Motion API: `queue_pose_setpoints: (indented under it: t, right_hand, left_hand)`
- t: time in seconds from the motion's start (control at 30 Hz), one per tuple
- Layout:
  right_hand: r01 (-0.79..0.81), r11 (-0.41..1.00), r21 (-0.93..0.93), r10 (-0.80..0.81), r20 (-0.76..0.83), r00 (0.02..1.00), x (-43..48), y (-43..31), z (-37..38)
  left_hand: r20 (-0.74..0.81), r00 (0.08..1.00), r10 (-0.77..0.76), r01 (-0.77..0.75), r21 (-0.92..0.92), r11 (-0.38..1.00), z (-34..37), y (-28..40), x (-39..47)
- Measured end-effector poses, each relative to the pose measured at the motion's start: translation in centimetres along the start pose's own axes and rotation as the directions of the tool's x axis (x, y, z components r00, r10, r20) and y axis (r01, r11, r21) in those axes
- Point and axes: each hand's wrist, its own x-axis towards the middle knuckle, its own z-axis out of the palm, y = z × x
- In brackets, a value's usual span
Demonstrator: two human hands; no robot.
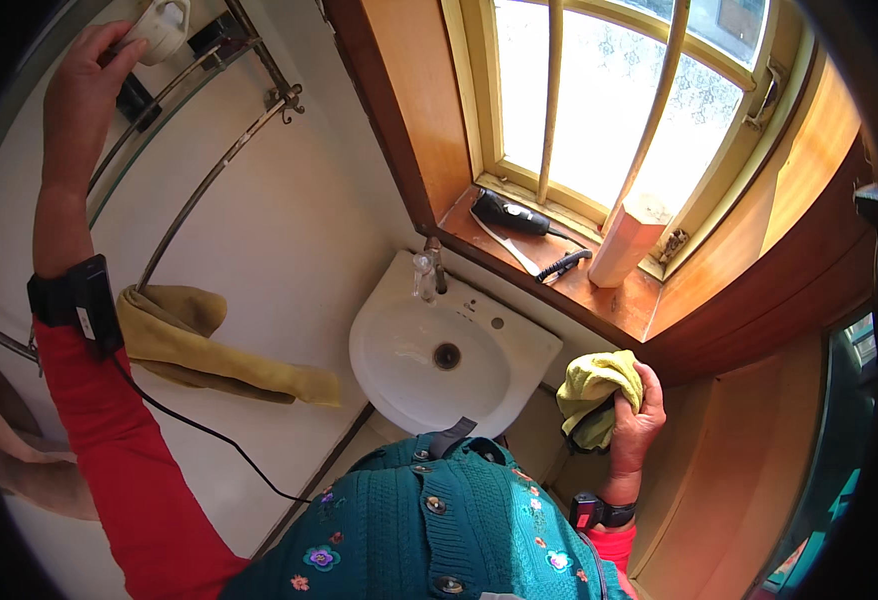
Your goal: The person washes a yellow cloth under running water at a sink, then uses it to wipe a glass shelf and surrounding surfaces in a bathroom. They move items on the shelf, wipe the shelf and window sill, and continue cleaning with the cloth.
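Note:
My left hand (97, 64) reaches to the upper left and grips a white mug (159, 36) with a handle, above the glass shelf (135, 159) on the wall. Close to the mug are two dark objects, one a black box-like item (216, 36) and the other a black item (138, 103); I cannot tell what they are. Bunched in my right hand (637, 424) is a yellow-green cloth (596, 386), held to the right of the white washbasin (401, 375). Part of the cloth is hidden by my fingers.
A yellow towel (206, 345) hangs over a metal rail (198, 191). The tap (430, 270) stands at the basin's back corner. On the wooden windowsill (634, 315) lie a black corded appliance (510, 214), a white handled item (510, 247) and an upright pinkish block (626, 244). A barred window (604, 97) rises behind.

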Motion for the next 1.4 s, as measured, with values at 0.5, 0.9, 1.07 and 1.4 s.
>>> queue_pose_setpoints:
  t: [0.5, 0.9, 1.07, 1.4]
  right_hand:
    - [-0.022, 1.000, -0.021, 0.021, -0.059, 0.998, -1.6, 0.0, -1.7]
    - [-0.024, 0.998, -0.058, 0.019, -0.076, 0.997, -1.9, 2.0, -3.9]
    - [-0.040, 0.998, -0.053, 0.034, -0.095, 0.995, -1.8, 2.5, -4.5]
    - [-0.044, 0.998, -0.044, 0.040, -0.101, 0.994, -1.8, 3.5, -5.6]
  left_hand:
    - [0.271, 0.893, 0.359, -0.055, -0.726, 0.685, 11.8, 24.8, -15.3]
    - [0.158, 0.816, 0.555, -0.177, -0.846, 0.502, 17.8, 37.1, -22.8]
    - [0.089, 0.829, 0.552, -0.197, -0.877, 0.438, 20.0, 40.4, -23.4]
    - [0.016, 0.842, 0.539, -0.269, -0.854, 0.446, 23.1, 43.2, -24.1]
